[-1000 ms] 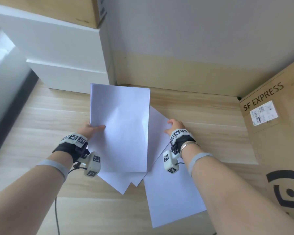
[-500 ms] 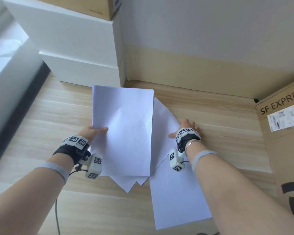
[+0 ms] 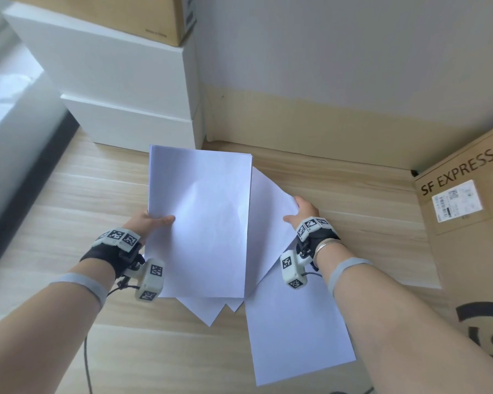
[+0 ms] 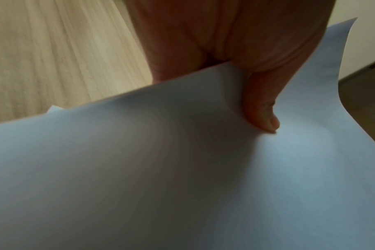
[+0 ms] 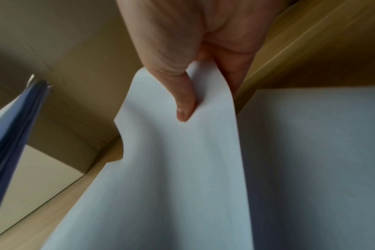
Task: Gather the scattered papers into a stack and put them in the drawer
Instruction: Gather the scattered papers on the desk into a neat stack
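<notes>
My left hand (image 3: pixel 151 223) pinches a stack of white papers (image 3: pixel 199 223) at its left edge, thumb on top; the stack is lifted above the wooden floor. In the left wrist view the thumb (image 4: pixel 261 108) presses on the stack (image 4: pixel 182 177). My right hand (image 3: pixel 299 214) pinches the corner of a single white sheet (image 3: pixel 268 223), raising that edge; the right wrist view shows its thumb (image 5: pixel 184 101) on the sheet (image 5: pixel 182 169). Another sheet (image 3: pixel 293 334) lies flat on the floor beneath. The white drawer unit (image 3: pixel 125 89) stands at the back left, its drawers closed.
A cardboard box (image 3: pixel 120 12) sits on top of the drawer unit. A large SF EXPRESS carton (image 3: pixel 467 237) stands at the right. A grey wall with a tan baseboard (image 3: pixel 310 118) runs behind. A dark floor strip (image 3: pixel 26 183) borders the left.
My right hand has taken hold of the sheet's corner and lifted it off the floor. The left hand keeps holding the stack, and the view has tilted up a little.
</notes>
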### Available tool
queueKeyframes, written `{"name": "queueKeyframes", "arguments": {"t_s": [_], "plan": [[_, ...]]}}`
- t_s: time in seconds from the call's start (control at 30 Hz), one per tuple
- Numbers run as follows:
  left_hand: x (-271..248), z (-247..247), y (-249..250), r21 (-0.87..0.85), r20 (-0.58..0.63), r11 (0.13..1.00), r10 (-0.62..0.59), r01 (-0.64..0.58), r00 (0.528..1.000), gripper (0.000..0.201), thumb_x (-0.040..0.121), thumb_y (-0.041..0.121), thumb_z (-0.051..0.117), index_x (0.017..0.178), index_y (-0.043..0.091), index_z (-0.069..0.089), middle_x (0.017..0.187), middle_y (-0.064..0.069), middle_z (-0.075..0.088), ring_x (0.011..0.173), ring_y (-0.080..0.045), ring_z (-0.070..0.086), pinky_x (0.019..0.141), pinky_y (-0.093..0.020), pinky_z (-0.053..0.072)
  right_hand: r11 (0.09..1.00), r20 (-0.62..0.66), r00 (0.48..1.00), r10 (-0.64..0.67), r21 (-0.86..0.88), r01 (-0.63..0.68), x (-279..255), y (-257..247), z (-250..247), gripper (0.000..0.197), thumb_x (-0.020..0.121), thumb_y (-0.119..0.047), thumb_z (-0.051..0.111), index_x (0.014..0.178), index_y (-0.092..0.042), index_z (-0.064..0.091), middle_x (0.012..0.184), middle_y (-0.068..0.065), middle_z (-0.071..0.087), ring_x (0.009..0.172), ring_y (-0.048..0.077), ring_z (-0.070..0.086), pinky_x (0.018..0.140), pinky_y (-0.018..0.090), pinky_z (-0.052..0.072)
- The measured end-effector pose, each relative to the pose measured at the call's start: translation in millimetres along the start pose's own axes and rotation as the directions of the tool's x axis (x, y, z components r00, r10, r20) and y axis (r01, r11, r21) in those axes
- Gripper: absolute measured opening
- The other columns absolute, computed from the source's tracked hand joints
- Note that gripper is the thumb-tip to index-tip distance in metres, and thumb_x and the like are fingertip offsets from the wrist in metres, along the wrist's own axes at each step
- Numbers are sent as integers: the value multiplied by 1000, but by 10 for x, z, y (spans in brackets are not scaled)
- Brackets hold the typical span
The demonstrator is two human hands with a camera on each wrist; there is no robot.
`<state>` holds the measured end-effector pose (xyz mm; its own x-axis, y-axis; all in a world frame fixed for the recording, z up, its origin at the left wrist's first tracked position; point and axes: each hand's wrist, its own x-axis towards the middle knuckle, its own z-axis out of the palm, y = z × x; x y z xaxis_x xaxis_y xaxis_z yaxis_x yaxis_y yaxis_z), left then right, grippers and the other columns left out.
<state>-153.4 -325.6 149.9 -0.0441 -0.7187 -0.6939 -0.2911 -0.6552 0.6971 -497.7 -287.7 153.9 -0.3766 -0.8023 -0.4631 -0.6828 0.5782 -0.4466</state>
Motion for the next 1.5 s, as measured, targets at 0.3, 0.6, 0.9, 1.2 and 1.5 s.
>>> {"name": "queueKeyframes", "arguments": {"t_s": [0.3,0.6,0.9,1.2,1.5], "plan": [[-58,-64,4,-1,34,1000,-20,20,999,40,84,12,65,121,-2,57,107,-24,64,103,-40,61,101,-56,43,996,124,991,43,-82,-33,-124,-90,96,61,77,-24,72,132,-10,49,132,8,57,119,26,55,96,29,44],[-93,-224,-136,-26,54,1000,-14,16,998,38,89,3,57,126,-5,52,93,-16,63,84,-30,60,89,-46,47,974,41,994,100,-207,-89,-119,-195,493,61,78,-33,69,132,-14,49,136,9,44,129,30,39,101,33,38],[-68,-271,-212,-50,58,998,-40,43,998,37,89,3,57,124,-9,53,93,-18,63,88,-34,60,90,-48,48,971,66,994,88,-230,-70,-67,-211,577,63,69,-33,77,126,-15,55,131,9,36,120,28,46,103,36,42],[-54,-253,-165,-47,68,998,-44,47,997,37,88,3,58,123,-10,53,100,-22,63,90,-36,60,93,-50,47,1000,-55,998,19,-2,-19,-71,-191,566,24,79,-12,70,93,-19,51,103,6,60,96,27,55,76,27,39],[-93,-119,-78,-10,78,998,-54,55,995,40,86,6,62,123,-9,55,116,-30,60,103,-41,59,101,-58,42,965,-138,988,-64,243,96,-87,-197,81,57,80,-1,66,130,-19,48,126,10,52,114,25,55,80,17,35]]}}
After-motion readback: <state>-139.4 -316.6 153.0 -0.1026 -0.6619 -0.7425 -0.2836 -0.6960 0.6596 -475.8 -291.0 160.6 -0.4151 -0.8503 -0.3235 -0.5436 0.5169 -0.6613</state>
